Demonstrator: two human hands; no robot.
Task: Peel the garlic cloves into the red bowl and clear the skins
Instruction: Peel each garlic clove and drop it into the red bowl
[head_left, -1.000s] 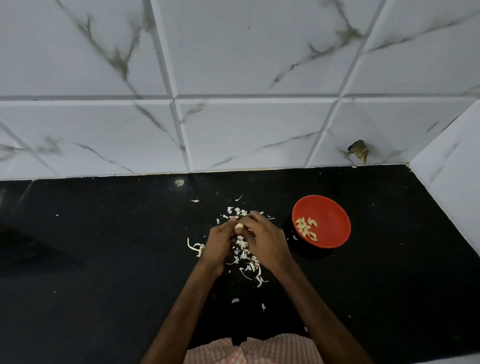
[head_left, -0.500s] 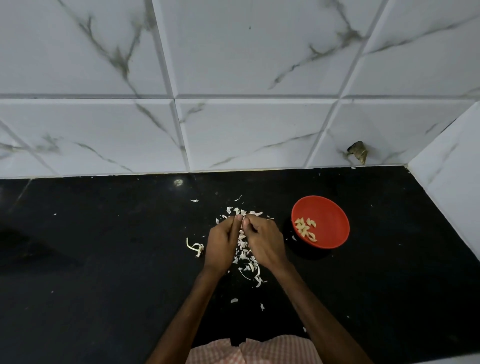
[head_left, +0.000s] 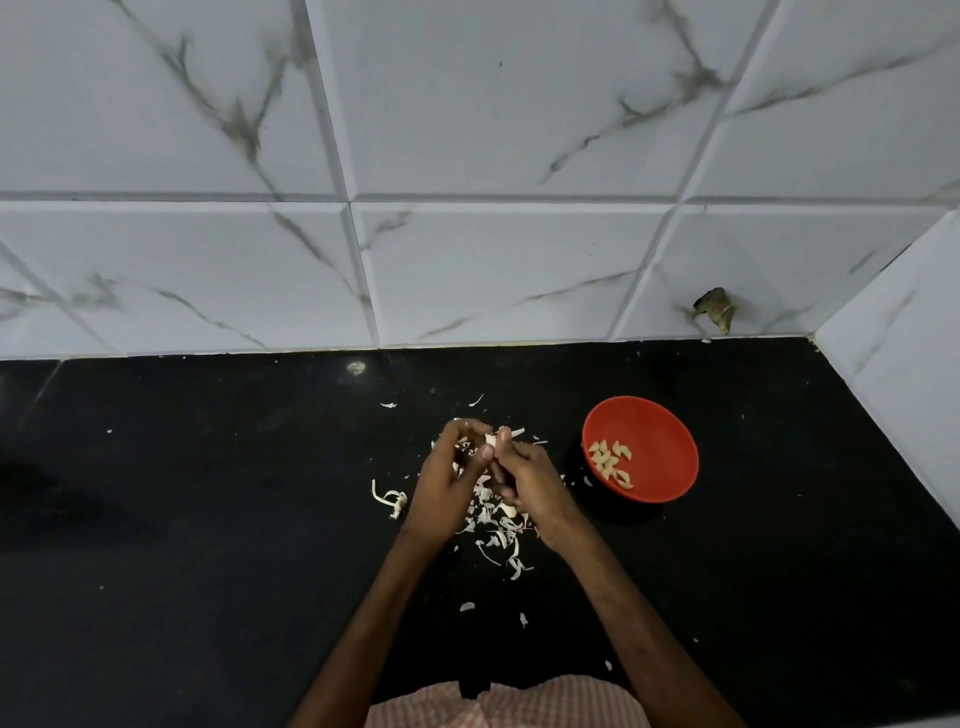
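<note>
A garlic clove (head_left: 490, 440) is pinched between the fingertips of my left hand (head_left: 448, 483) and my right hand (head_left: 530, 480), held just above the black counter (head_left: 208, 519). Loose white garlic skins (head_left: 493, 530) lie scattered under and around both hands. The red bowl (head_left: 660, 431) stands on the counter to the right of my right hand. Several peeled cloves (head_left: 610, 462) lie in its left half.
A curled stem piece (head_left: 389, 499) lies left of my left hand. White marble-look tiles (head_left: 467, 260) rise behind the counter and a side wall (head_left: 904, 353) closes the right. A dark hole (head_left: 717, 312) marks the back wall above the bowl.
My fingertips have shifted on the clove, and my left fingers now curl round its far side. The bowl and the skins on the counter have stayed where they were.
</note>
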